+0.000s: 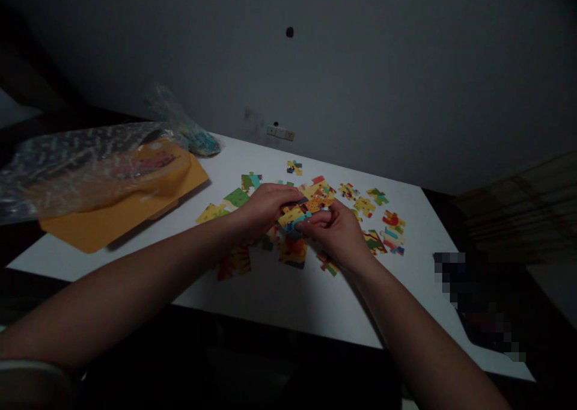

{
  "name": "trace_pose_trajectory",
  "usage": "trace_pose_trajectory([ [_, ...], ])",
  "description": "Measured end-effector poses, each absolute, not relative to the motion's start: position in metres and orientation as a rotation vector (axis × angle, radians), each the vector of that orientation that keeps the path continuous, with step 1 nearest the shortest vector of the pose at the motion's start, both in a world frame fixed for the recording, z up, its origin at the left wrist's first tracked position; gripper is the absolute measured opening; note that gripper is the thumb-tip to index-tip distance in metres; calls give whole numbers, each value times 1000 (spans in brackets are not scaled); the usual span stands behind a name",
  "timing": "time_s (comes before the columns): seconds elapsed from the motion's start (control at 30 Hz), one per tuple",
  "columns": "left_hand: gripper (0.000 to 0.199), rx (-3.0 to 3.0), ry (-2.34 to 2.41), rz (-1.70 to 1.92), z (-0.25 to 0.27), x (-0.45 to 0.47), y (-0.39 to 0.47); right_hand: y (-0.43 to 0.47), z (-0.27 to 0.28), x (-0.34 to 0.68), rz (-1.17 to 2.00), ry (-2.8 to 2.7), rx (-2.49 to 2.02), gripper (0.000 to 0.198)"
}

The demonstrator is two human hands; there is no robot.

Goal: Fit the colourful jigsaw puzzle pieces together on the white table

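Dim room in a home, likely. White table (279,290) against a bare grey wall (360,85); wall socket (280,132) just above the table's far edge; children's jigsaw pieces (376,220) scattered on the table.

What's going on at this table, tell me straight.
A person is working on a jigsaw puzzle at a white table in a dim room. The left hand and right hand meet over a joined cluster of colourful puzzle pieces, both gripping it just above the tabletop. Loose puzzle pieces lie scattered around the hands, unjoined. To the left sits an orange puzzle tray, partly covered by a crumpled clear plastic bag.
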State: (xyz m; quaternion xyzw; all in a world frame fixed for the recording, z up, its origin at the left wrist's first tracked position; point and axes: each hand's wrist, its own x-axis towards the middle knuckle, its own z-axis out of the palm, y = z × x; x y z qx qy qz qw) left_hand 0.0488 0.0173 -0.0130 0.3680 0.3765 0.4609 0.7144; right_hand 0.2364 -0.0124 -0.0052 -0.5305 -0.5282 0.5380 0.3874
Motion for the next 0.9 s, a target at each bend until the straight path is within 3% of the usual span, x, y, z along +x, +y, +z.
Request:
trace_pose_trajectory([
  [0.57,17,771,936,1057,-9,47,21,-11,-17,240,1370,-1398,-1234,59],
  [0.9,22,714,979,1105,8,46,20,-8,-10,247,1469,-1437,-1164,28],
])
